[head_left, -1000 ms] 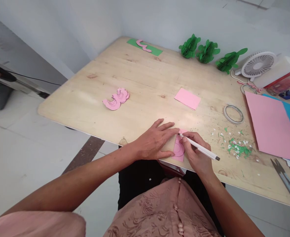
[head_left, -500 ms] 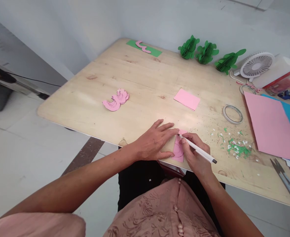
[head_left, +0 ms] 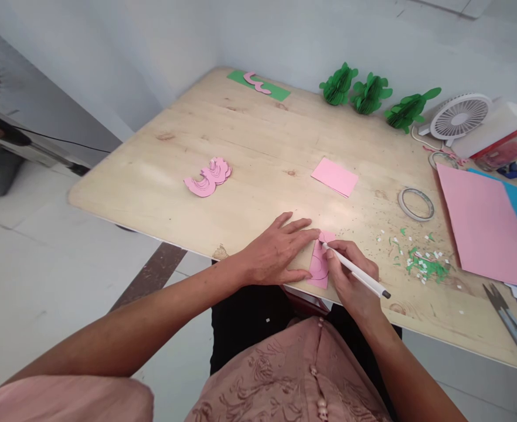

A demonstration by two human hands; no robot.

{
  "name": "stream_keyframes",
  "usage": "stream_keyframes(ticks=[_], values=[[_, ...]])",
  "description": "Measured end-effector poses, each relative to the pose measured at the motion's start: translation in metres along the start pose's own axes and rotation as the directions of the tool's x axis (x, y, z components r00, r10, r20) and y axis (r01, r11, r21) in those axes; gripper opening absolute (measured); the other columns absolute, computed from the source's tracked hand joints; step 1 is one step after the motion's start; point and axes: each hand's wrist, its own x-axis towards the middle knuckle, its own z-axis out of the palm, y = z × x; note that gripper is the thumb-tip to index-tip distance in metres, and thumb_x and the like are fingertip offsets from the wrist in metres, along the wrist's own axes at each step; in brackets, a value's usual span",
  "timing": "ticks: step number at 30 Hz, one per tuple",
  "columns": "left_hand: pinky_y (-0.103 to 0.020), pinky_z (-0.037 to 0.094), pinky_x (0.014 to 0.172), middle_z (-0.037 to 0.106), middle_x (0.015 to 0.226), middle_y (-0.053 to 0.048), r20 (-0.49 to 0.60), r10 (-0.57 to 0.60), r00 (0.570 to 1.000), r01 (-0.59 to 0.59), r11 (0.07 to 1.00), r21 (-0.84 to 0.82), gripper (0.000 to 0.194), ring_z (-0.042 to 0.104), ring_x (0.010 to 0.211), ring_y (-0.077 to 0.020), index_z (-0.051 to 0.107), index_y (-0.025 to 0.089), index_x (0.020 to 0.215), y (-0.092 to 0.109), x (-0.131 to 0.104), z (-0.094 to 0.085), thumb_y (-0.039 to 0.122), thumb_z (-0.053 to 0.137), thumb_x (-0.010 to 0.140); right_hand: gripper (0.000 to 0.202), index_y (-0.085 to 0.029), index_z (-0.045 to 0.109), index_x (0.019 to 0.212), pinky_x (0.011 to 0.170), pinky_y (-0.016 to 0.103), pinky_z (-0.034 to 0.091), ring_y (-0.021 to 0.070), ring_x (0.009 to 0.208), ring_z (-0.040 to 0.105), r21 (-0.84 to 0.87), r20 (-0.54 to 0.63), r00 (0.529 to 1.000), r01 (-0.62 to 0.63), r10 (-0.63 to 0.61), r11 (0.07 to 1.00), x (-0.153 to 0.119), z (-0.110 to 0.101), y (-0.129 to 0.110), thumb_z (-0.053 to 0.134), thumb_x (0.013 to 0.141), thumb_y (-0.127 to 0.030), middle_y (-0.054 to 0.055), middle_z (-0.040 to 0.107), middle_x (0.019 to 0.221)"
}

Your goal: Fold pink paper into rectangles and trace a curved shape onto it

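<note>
A narrow pink paper piece (head_left: 319, 271) with a curved line drawn on it lies at the table's front edge. My left hand (head_left: 276, 252) rests flat beside it, fingers spread, with the index fingertip and thumb at its left side. Pinched in my right hand (head_left: 355, 278) is a white pen (head_left: 361, 274), its tip at the upper part of the piece. A folded pink card (head_left: 335, 177) lies behind my hands. To the left sits a stack of curvy pink cutouts (head_left: 208, 177).
Tape (head_left: 416, 204), green and white scraps (head_left: 428, 265), large pink sheets (head_left: 487, 228) and scissors (head_left: 509, 319) lie at right. Along the back stand green paper trees (head_left: 370, 94) and a small white fan (head_left: 459, 119). A green strip (head_left: 278, 91) with a pink cutout lies at back left.
The pen and my right hand have shifted slightly right and down over the pink piece. My left hand stays in place beside it.
</note>
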Motion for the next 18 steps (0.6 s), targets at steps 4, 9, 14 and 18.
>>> stream_keyframes(ticks=[4, 9, 14, 18], values=[[-0.05, 0.014, 0.115, 0.051, 0.137, -0.013, 0.003, 0.002, 1.0, -0.002, 1.0, 0.002, 0.064, 0.031, 0.137, -0.0288, 0.035, 0.012, 0.136, -0.0002, -0.0002, 0.0, 0.044, 0.057, 0.084, 0.012, -0.02, 0.062, 0.092, 0.053, 0.025, 0.041, 0.0125, 0.054, 0.057, -0.011, -0.006, 1.0, 0.007, -0.007, 1.0, -0.0024, -0.0007, 0.0011, 0.054, 0.085, -0.026, 0.0, 0.069, 0.077], [-0.05, 0.013, 0.115, 0.049, 0.138, -0.013, 0.008, 0.005, 1.0, -0.005, 1.0, -0.001, 0.064, 0.03, 0.137, -0.029, 0.035, 0.012, 0.136, -0.0004, -0.0003, -0.0004, 0.044, 0.056, 0.084, 0.012, -0.019, 0.062, 0.092, 0.053, 0.025, 0.041, 0.013, 0.056, 0.058, -0.01, -0.005, 1.0, 0.009, -0.009, 1.0, -0.0044, -0.002, 0.0014, 0.054, 0.086, -0.026, 0.001, 0.069, 0.077], [-0.05, 0.014, 0.115, 0.05, 0.138, -0.013, 0.005, 0.007, 1.0, -0.007, 1.0, 0.0, 0.063, 0.03, 0.137, -0.029, 0.035, 0.013, 0.136, -0.0005, -0.0002, -0.0005, 0.045, 0.054, 0.085, 0.013, -0.02, 0.062, 0.092, 0.054, 0.025, 0.041, 0.0132, 0.056, 0.058, -0.019, 0.006, 1.0, 0.012, -0.012, 1.0, -0.0054, -0.0035, 0.0006, 0.053, 0.086, -0.026, 0.001, 0.069, 0.077], [-0.05, 0.014, 0.115, 0.049, 0.138, -0.013, 0.017, 0.005, 1.0, -0.006, 1.0, 0.003, 0.062, 0.03, 0.138, -0.029, 0.037, 0.013, 0.135, -0.0002, 0.0001, -0.0013, 0.044, 0.055, 0.085, 0.014, -0.02, 0.062, 0.092, 0.055, 0.025, 0.042, 0.0139, 0.058, 0.059, -0.013, 0.007, 1.0, -0.001, 0.001, 1.0, -0.0067, -0.0046, 0.0, 0.053, 0.086, -0.028, 0.001, 0.069, 0.078]])
